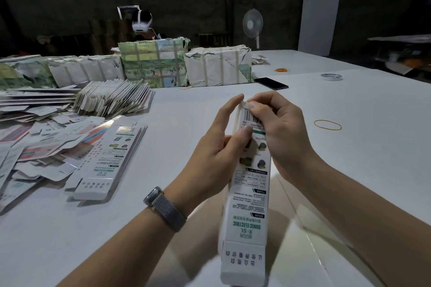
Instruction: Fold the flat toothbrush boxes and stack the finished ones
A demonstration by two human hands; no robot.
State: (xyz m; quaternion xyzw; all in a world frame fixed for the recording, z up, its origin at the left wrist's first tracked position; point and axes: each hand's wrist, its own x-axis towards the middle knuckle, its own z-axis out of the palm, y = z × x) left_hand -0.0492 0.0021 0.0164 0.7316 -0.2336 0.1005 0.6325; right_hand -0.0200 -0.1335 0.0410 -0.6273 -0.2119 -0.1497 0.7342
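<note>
A long white toothbrush box [248, 207] with green print stands nearly upright in front of me, its far end raised. My left hand [219, 144] grips its left side, thumb across the printed face. My right hand [277, 128] curls over the top end and pinches the flap by the barcode. A small stack of flat boxes [109, 158] lies on the white table [349, 147] to the left. Behind it a fanned row of flat boxes [114, 98] leans together.
Loose flat cartons [35, 147] litter the left side. Taped paper bundles [217, 67] line the far edge, with a person behind them. A phone [271, 83], a tape roll [331, 76] and rubber bands [327, 124] lie on the right. A fan [252, 24] stands at the back.
</note>
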